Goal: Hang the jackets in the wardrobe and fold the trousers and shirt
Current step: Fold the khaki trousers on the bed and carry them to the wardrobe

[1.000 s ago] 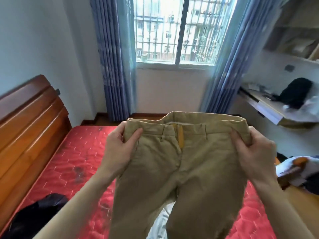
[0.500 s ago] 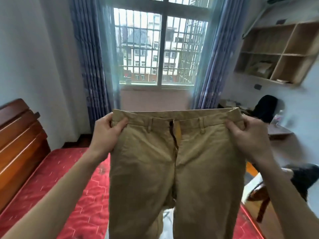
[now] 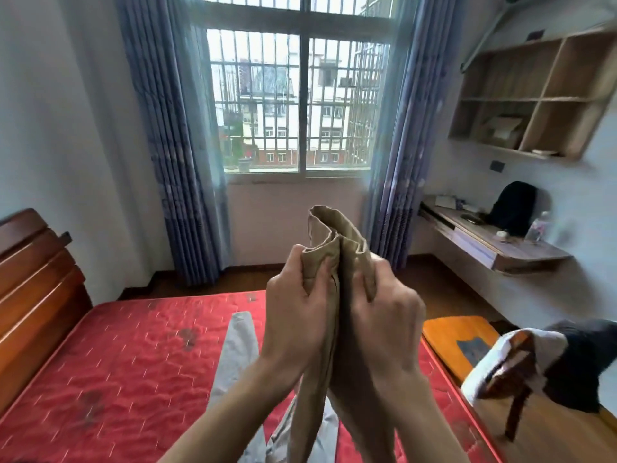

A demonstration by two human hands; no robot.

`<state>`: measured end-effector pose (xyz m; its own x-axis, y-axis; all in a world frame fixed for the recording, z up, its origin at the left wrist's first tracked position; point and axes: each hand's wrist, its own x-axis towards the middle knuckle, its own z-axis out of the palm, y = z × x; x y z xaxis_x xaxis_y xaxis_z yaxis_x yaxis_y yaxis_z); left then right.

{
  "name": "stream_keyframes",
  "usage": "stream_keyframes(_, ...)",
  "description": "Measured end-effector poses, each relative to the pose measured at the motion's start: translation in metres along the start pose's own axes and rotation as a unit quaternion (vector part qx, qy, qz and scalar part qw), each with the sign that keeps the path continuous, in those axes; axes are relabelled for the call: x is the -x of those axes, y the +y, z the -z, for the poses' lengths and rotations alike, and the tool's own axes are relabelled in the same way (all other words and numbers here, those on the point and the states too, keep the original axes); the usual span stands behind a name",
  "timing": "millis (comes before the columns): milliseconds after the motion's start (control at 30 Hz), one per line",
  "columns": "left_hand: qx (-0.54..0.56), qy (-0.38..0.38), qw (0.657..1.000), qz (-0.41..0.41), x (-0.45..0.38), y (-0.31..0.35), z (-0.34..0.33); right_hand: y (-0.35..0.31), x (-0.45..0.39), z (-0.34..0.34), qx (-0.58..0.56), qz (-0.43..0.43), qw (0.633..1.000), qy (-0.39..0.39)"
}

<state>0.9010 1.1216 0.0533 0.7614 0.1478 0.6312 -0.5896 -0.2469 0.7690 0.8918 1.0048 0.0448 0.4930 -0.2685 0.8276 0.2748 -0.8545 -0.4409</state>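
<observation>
The khaki trousers (image 3: 337, 242) are held up in front of me, folded lengthwise with the two waistband halves pressed together. My left hand (image 3: 297, 315) grips the left side of the waist and my right hand (image 3: 384, 315) grips the right side; the hands touch each other. The legs hang down between my forearms towards the red mattress (image 3: 127, 369). A light grey garment (image 3: 237, 359) lies flat on the mattress under the trousers, partly hidden by my arms.
A wooden headboard (image 3: 36, 282) runs along the left. A chair (image 3: 521, 359) draped with white and dark clothes stands at the right by an orange cushion (image 3: 450, 335). A wall desk (image 3: 490, 242) with a black bag, shelves and a curtained window lie beyond.
My hands came together, folding the spread trousers in half at the waist. My head has lifted, showing more of the window and room.
</observation>
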Motion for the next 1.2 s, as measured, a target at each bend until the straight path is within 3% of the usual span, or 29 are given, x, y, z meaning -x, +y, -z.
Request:
stream_keyframes(133,0.017,-0.011,1.0,-0.004,0.006,0.002,-0.018,0.003,0.016,0.002,-0.1,-0.022,0.994,-0.044)
stream_keyframes(233,0.054,-0.028,0.998,0.017,0.005,0.005,-0.024,0.001,0.026,0.006,-0.248,-0.09,0.96,-0.095)
stream_keyframes(367,0.087,-0.035,0.995,0.038,0.007,0.011,-0.033,-0.011,0.039,0.012,-0.478,-0.215,0.831,-0.188)
stream_keyframes(433,0.062,-0.045,0.996,0.035,0.011,0.012,-0.035,-0.007,0.045,0.011,-0.529,-0.247,0.782,-0.218)
stream_keyframes(500,0.047,-0.055,0.997,0.027,0.013,0.01,-0.035,0.001,0.046,0.011,-0.607,-0.264,0.712,-0.234)
stream_keyframes(533,0.051,-0.061,0.996,0.026,0.012,0.008,-0.032,0.008,0.045,0.011,-0.624,-0.246,0.701,-0.241)
stream_keyframes(567,0.065,-0.067,0.995,0.031,0.009,0.007,-0.029,0.018,0.042,0.011,-0.611,-0.219,0.721,-0.245)
stream_keyframes(633,0.116,-0.089,0.988,0.058,0.002,0.005,-0.019,0.044,0.032,0.004,-0.532,-0.177,0.796,-0.226)
stream_keyframes(700,0.204,-0.111,0.967,0.107,-0.003,0.005,-0.01,0.071,0.015,-0.008,-0.444,-0.192,0.846,-0.225)
stream_keyframes(800,0.307,-0.123,0.931,0.157,-0.009,0.009,0.0,0.098,-0.013,-0.015,-0.47,-0.211,0.815,-0.266)
stream_keyframes(933,0.315,-0.126,0.926,0.166,-0.02,0.011,0.009,0.114,-0.041,-0.016,-0.511,-0.254,0.762,-0.305)
stream_keyframes(1033,0.24,-0.113,0.951,0.159,-0.028,0.001,0.016,0.113,-0.048,-0.013,-0.513,-0.245,0.789,-0.231)
stream_keyframes(1100,0.127,-0.12,0.978,0.112,-0.031,-0.006,0.018,0.106,-0.051,-0.011,-0.505,-0.202,0.816,-0.198)
stream_keyframes(1200,0.015,-0.143,0.989,0.027,-0.039,-0.013,0.019,0.097,-0.051,-0.006,-0.466,-0.158,0.857,-0.156)
